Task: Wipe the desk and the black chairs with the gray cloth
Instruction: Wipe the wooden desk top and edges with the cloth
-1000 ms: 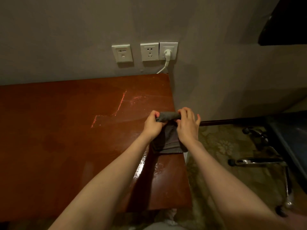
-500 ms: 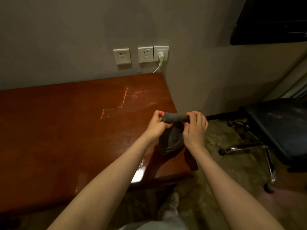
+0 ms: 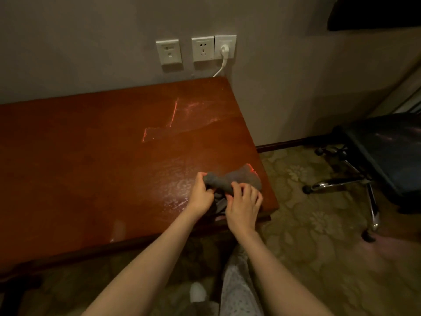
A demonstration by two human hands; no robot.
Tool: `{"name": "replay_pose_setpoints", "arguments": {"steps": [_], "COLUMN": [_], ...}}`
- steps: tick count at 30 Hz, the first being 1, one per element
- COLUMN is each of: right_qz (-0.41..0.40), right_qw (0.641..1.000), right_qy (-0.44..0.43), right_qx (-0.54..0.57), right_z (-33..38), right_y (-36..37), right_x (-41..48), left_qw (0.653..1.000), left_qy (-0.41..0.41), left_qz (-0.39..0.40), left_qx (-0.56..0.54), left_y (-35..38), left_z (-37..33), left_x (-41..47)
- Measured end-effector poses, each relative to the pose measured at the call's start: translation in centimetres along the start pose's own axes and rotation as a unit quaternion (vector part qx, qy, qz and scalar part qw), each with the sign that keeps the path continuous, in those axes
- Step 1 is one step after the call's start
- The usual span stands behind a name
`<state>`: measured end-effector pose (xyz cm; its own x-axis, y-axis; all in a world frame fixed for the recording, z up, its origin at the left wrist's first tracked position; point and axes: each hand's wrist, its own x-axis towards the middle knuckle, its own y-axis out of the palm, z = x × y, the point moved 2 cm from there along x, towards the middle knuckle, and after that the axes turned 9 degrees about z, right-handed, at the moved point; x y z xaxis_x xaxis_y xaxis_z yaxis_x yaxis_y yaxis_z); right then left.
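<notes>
Both hands pinched the gray cloth [image 3: 234, 180] over the desk's [image 3: 91, 160] right front corner: left hand [image 3: 201, 195] at its left end, right hand [image 3: 242, 206] mid-cloth.

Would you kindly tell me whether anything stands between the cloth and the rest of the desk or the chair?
Nothing visible does. The left hand and right hand grip the cloth at the near right corner of the desk; its top shows only streaks, and bare carpet lies toward the chair.
</notes>
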<state>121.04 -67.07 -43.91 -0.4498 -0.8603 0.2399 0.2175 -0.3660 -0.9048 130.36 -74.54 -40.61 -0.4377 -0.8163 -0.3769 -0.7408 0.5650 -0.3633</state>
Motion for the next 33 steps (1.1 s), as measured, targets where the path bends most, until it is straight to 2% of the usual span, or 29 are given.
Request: {"name": "replay_pose_setpoints", "arguments": {"steps": [5,8,11,24,33], "right_qz": [-0.021,-0.024,-0.003,0.029,0.096], "right_qw": [0.999,0.999,0.999,0.999,0.993], "right_qy": [-0.028,0.022,0.026,0.002,0.029], "right_qx": [-0.035,-0.024,-0.031,-0.02,0.066], "right_z": [-2.6,-5.0,-6.6,-8.6,-10.5], "right_y": [0.5,0.0,-0.2,0.9,3.6], "right_x": [0.1,1.0,2.9,12.3,21.0], "left_qw": [1.0,0.999,0.997,0.994,0.987], "left_qy": [-0.008,0.045,0.071,0.079,0.093], "left_qz": [0.02,0.009,-0.01,-0.06,-0.084], "left_qx": [-0.003,0.005,0.017,0.047,0.1], "left_y": [2.5,5.8,7.6,8.1,7.4], "left_z": [0.5,0.1,-0.5,-4.5,-7.8], "left_x": [0.7,1.1,2.7,11.0,20.2]}}
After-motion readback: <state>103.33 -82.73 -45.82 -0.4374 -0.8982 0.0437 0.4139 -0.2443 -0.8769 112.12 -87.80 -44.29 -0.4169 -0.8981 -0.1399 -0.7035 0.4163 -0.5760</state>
